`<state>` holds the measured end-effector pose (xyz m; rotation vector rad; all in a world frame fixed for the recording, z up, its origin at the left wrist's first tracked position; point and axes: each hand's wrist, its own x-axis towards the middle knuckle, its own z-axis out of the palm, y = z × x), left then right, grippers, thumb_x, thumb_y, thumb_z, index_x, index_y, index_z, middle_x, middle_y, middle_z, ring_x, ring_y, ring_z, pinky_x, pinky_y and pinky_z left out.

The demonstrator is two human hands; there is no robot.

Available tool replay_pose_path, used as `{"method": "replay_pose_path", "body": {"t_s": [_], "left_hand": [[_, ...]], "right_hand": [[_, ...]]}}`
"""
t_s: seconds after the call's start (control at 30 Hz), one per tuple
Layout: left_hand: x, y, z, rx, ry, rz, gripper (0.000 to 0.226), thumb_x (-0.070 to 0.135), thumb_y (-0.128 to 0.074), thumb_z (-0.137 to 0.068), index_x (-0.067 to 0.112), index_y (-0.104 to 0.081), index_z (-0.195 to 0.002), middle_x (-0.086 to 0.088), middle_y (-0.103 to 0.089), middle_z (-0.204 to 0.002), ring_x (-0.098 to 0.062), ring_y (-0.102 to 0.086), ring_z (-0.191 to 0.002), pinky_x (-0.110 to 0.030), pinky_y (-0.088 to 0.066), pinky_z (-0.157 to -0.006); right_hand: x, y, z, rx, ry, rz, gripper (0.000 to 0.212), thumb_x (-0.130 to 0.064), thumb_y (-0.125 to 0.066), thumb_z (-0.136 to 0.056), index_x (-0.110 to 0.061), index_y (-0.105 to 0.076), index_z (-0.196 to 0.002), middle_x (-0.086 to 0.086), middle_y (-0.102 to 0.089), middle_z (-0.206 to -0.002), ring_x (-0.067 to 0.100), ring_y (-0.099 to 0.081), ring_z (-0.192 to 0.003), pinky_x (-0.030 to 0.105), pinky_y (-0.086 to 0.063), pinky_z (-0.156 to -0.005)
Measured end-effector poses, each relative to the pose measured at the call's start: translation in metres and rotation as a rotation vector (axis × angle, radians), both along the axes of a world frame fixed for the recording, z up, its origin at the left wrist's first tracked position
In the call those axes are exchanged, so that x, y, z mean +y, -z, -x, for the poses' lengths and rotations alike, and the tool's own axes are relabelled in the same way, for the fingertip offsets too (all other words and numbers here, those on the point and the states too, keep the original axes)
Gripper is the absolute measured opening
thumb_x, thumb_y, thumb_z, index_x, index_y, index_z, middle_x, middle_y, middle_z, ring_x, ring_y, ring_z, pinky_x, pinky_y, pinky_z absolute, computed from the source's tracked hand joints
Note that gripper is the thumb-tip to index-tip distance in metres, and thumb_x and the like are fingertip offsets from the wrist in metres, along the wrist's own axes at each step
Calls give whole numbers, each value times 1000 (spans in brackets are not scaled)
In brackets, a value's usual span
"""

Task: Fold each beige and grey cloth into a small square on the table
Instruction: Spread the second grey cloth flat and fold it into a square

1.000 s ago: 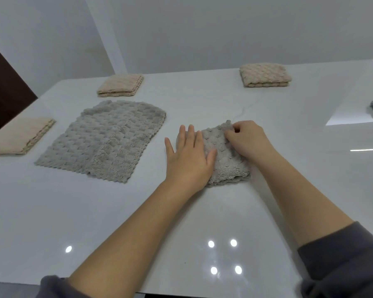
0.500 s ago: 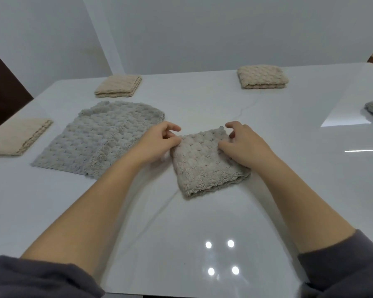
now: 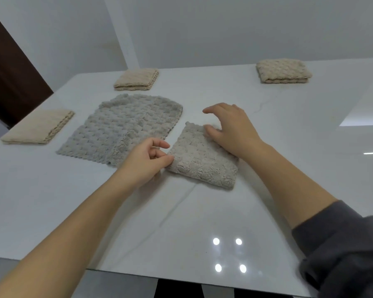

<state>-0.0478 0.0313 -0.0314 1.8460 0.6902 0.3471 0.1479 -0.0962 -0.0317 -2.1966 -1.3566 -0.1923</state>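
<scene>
A grey cloth folded into a small square (image 3: pixel 202 162) lies flat in the middle of the white table (image 3: pixel 181 222). My left hand (image 3: pixel 145 161) is at its left corner, fingers curled, thumb and fingertips pinching the edge there. Over the square's far right part rests my right hand (image 3: pixel 230 130), fingers relaxed and spread, the thumb on the cloth and the index finger lifted. Just left of the square a larger grey cloth (image 3: pixel 125 127) lies spread out, one flap folded over.
Three folded beige cloths sit around: one at the left edge (image 3: pixel 39 127), one at the back left (image 3: pixel 136 79), one at the back right (image 3: pixel 283 70). A dark door (image 3: pixel 7 72) stands beyond the table's left corner. The table's front edge runs close below my arms.
My left hand went from pressing flat on the square to pinching its left edge. The square has turned and slid slightly. My right hand loosened its pinch and now rests open.
</scene>
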Motion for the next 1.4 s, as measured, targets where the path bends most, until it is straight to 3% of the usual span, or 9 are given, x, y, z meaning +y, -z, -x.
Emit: {"method": "replay_pose_path", "body": {"t_s": [0.07, 0.17, 0.27, 0.43, 0.63, 0.8, 1.03, 1.17, 1.4], "left_hand": [[0, 0, -2, 22, -17, 70, 25, 8, -65, -89, 15, -53, -110, 5, -63, -67, -9, -41, -37, -18, -30, -37], [0, -4, -9, 76, 11, 231, 32, 19, -73, -80, 15, -52, -104, 4, -49, -49, -9, -31, -32, -16, -22, -35], [1, -9, -15, 172, 99, 318, 13, 17, -64, -91, 14, -53, -86, 2, -40, -53, -6, -25, -31, -15, -18, -34], [8, -23, -20, 338, 151, 248, 14, 20, -64, -91, 15, -54, -83, -2, -42, -59, -6, -24, -31, -15, -20, -32], [0, -20, -11, 249, 117, 268, 11, 15, -65, -90, 12, -55, -93, -4, -41, -60, -7, -27, -34, -17, -26, -35], [-4, -12, -1, 142, -95, 307, 25, 14, -73, -84, 12, -58, -104, 2, -57, -60, -9, -38, -37, -20, -37, -39], [2, -14, 0, 194, -103, 279, 14, 19, -77, -79, 14, -65, -84, 6, -55, -55, -8, -39, -39, -20, -38, -43], [1, -22, -2, 225, -18, 424, 7, 16, -69, -86, 13, -63, -84, 5, -53, -58, -6, -37, -38, -17, -36, -38], [7, -37, -8, 308, 24, 308, 10, 18, -73, -83, 14, -64, -84, 7, -63, -54, -4, -51, -40, -15, -43, -39]], "right_hand": [[2, -4, 8, 91, -52, 72, 45, -33, -44, -100, -15, -43, -142, 2, -46, -146, 20, -39, -137, 45, -16, -119], [5, 7, 14, 136, -94, 361, 58, -45, -27, -103, -17, -20, -154, 0, -18, -162, 20, -8, -150, 48, -5, -120], [5, 17, 13, 93, -62, 478, 62, -52, -19, -102, -21, -11, -156, -5, -5, -164, 17, 3, -150, 49, 0, -121], [6, 19, 14, 62, -67, 424, 62, -52, -21, -102, -23, -15, -155, -6, -9, -163, 14, 1, -150, 48, -1, -121], [11, 19, 14, 26, -127, 395, 60, -51, -25, -102, -23, -20, -154, -5, -15, -162, 13, -2, -150, 47, -1, -121], [11, 19, 15, 54, -122, 367, 58, -51, -27, -101, -25, -24, -152, -4, -18, -162, 13, -5, -150, 46, -2, -121], [9, 19, 15, 72, -118, 348, 56, -51, -29, -101, -25, -28, -151, -4, -23, -160, 13, -8, -150, 45, -3, -121], [10, 20, 14, 74, -119, 346, 56, -51, -29, -101, -25, -29, -151, -4, -25, -160, 13, -10, -150, 47, -5, -121], [10, 20, 14, 70, -116, 338, 56, -51, -30, -101, -25, -30, -150, -5, -26, -159, 14, -12, -149, 48, -7, -121]]}}
